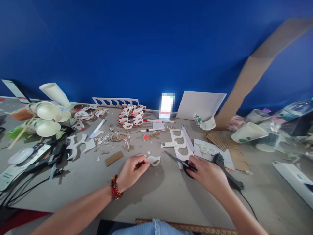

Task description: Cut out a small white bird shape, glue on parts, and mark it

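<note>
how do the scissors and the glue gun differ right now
The scissors are held in the right hand; the glue gun lies ungripped. The glue gun is corded and thick-bodied; the scissors are cordless and slim. Both have dark handles.

You are holding a small white cutout (155, 160) by its left end; its body bows downward in a rounded curve, and its right end rises to a point. It sits about midway between the table's (156, 192) near and far edges; whether it touches the surface you cannot tell. To its right you have the scissors (178, 159), dark-bladed with black handles, slanting so their tips aim toward the table's far left corner, blades looking nearly together.
</note>
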A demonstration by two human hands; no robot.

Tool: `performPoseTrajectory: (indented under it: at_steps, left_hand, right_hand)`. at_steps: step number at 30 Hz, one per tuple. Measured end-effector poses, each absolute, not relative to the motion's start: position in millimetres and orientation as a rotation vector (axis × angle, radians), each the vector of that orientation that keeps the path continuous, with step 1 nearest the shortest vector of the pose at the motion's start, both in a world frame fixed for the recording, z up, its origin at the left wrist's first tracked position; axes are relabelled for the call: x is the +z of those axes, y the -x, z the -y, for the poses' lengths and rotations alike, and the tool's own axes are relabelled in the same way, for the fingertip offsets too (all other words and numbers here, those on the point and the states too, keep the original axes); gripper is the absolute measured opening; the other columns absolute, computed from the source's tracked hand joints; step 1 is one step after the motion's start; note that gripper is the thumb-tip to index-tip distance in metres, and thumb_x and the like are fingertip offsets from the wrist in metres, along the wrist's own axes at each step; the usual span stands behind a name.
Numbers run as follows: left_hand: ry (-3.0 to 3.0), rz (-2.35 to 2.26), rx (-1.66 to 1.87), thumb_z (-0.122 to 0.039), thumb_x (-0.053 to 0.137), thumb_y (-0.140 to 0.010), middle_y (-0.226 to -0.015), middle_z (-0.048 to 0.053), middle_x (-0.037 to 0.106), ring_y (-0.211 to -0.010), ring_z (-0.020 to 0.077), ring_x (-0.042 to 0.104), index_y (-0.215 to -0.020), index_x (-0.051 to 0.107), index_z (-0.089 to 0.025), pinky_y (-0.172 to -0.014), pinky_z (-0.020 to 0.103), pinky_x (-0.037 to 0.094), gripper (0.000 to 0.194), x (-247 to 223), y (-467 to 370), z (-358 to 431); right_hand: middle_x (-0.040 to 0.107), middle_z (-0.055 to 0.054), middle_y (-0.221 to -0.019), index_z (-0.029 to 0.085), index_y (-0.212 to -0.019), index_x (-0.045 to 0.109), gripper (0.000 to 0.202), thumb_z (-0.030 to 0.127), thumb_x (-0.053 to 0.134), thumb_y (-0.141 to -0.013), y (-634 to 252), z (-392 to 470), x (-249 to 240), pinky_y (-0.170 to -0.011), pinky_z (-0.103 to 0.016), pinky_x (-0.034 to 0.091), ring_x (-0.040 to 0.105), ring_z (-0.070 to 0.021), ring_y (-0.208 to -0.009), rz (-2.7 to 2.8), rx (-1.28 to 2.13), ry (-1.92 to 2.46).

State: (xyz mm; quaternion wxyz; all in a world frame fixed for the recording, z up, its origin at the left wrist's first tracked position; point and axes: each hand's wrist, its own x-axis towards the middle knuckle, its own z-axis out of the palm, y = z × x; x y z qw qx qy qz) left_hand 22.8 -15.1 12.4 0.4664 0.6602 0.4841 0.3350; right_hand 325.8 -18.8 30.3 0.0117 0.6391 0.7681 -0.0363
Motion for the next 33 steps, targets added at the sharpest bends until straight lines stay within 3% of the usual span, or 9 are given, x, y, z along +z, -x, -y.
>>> performPoseTrajectory:
  at_steps: [5, 10, 14, 19, 23, 33]
  left_hand:
    - [-1.679, -1.226, 0.802, -0.029, 0.055, -0.085, -0.063, -0.001, 0.052, -0.058, 0.0115, 0.045, -0.067, 0.062, -0.016, -0.056, 0.021, 0.032, 0.023, 12.2, -23.9, 12.7]
    - [-1.748, -1.208, 0.789, -0.031, 0.055, -0.085, -0.063, 0.000, 0.055, -0.062, 0.0135, 0.048, -0.065, 0.065, -0.016, -0.058, 0.021, 0.033, 0.027, 14.1, -24.7, 11.8]
    - [-1.753, -1.176, 0.787, -0.035, 0.056, -0.085, -0.065, 0.002, 0.060, -0.063, 0.0145, 0.051, -0.068, 0.068, -0.016, -0.060, 0.022, 0.035, 0.028, 12.0, -24.7, 11.4]
    - [-1.715, -1.157, 0.824, -0.038, 0.056, -0.086, -0.065, 0.001, 0.058, -0.063, 0.0141, 0.050, -0.069, 0.068, -0.016, -0.061, 0.022, 0.036, 0.030, 11.1, -26.1, 13.9]
    - [-1.703, -1.157, 0.823, -0.040, 0.055, -0.086, -0.064, 0.001, 0.056, -0.062, 0.0144, 0.049, -0.068, 0.066, -0.016, -0.060, 0.023, 0.036, 0.032, 12.7, -27.8, 18.0]
    - [-1.837, -1.218, 0.758, -0.028, 0.053, -0.085, -0.070, 0.002, 0.060, -0.063, 0.0149, 0.052, -0.076, 0.063, -0.018, -0.058, 0.023, 0.036, 0.017, 5.0, -28.3, 16.8]
  right_hand:
    - [0.067, 0.000, -0.077, 0.023, -0.078, 0.056, 0.007, 0.029, 0.060, -0.078, -324.5, 15.4, 38.0, -0.051, -0.024, 0.023, 0.063, -0.0186, -0.069, -2.399, -0.157, -1.911]
    - [0.063, 0.002, -0.078, 0.021, -0.077, 0.054, 0.006, 0.021, 0.059, -0.073, -332.5, 9.1, 48.8, -0.056, -0.023, 0.030, 0.058, -0.0148, -0.067, -2.514, -0.468, -1.795]
    - [0.061, 0.002, -0.072, 0.021, -0.076, 0.055, 0.008, 0.027, 0.061, -0.077, -320.2, 13.9, 60.2, -0.058, -0.023, 0.032, 0.055, -0.0150, -0.065, -2.585, -0.575, -1.881]
    - [0.061, 0.001, -0.074, 0.021, -0.082, 0.060, 0.014, 0.034, 0.060, -0.082, -262.5, 27.8, 50.2, -0.059, -0.022, 0.037, 0.054, -0.0132, -0.064, -2.747, -1.040, -1.919]
    - [0.061, 0.002, -0.072, 0.019, -0.083, 0.062, 0.010, 0.029, 0.060, -0.082, -226.9, 30.5, 27.0, -0.057, -0.021, 0.038, 0.053, -0.0119, -0.062, -2.793, -1.323, -1.906]
    - [0.060, 0.002, -0.063, 0.018, -0.074, 0.062, 0.012, 0.023, 0.054, -0.082, -252.9, 10.4, 26.5, -0.054, -0.021, 0.034, 0.053, -0.0125, -0.059, -2.664, -1.269, -1.939]
